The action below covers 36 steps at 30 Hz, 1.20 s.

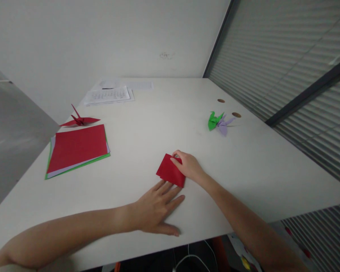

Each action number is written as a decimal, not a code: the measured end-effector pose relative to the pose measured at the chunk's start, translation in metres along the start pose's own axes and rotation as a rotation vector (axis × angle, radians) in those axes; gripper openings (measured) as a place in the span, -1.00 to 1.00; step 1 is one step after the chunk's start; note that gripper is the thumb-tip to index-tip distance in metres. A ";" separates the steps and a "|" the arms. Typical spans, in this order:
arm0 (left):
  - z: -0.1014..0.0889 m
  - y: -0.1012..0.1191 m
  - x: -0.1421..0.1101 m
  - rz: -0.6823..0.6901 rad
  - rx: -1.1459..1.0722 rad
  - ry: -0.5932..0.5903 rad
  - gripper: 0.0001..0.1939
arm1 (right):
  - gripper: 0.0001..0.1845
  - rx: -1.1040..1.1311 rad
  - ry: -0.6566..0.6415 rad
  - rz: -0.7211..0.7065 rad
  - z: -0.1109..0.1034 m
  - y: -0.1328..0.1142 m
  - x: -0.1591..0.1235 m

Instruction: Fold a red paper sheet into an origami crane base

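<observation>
My right grip [189, 165] pinches the folded red paper [167, 169] along its right side, thumb on top, near the front of the white table [136, 139]. My left grip [154, 207] lies with fingers splayed, clasping nothing, fingertips at the paper's near edge; I can't tell whether they reach underneath. Leftward, a red origami crane [79, 121] sits behind stacked coloured sheets [79, 145].

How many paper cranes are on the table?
3: a red crane at left, just beyond the paper stack; a green crane and a lilac crane side by side at right. None seems hidden.
</observation>
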<state>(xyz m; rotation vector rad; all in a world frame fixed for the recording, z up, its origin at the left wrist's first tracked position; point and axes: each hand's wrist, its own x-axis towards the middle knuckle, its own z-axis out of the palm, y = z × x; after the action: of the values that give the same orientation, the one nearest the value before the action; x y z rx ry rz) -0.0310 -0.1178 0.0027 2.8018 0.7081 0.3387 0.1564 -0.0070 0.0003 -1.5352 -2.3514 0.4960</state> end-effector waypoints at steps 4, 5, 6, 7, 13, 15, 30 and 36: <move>0.003 0.000 -0.002 0.024 -0.014 -0.032 -0.02 | -0.81 -0.042 0.027 0.032 0.001 -0.003 0.002; 0.003 0.000 -0.002 0.026 -0.021 -0.040 -0.01 | -0.81 -0.058 0.030 0.043 0.001 -0.004 0.003; 0.004 0.000 -0.003 0.027 -0.029 -0.048 0.00 | -0.82 -0.075 0.032 0.051 0.001 -0.004 0.003; 0.005 0.000 -0.003 0.026 -0.036 -0.055 0.01 | -0.82 -0.092 0.031 0.056 0.001 -0.005 0.004; 0.005 0.000 -0.002 0.026 -0.048 -0.044 0.00 | -0.83 -0.174 0.016 0.061 0.002 -0.005 0.005; 0.004 0.000 -0.001 0.031 -0.045 -0.028 -0.01 | -0.83 -0.190 0.013 0.069 0.003 -0.005 0.006; 0.009 -0.003 0.003 0.057 -0.023 0.081 -0.26 | -0.78 -0.293 -0.031 0.075 0.001 -0.012 0.008; 0.009 -0.003 0.004 0.071 -0.022 0.070 -0.25 | -0.78 -0.317 -0.027 0.080 0.002 -0.012 0.008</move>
<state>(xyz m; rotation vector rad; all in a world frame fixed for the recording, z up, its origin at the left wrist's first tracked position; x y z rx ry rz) -0.0264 -0.1143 -0.0060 2.8115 0.6160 0.4565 0.1425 -0.0040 0.0038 -1.7724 -2.4892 0.1645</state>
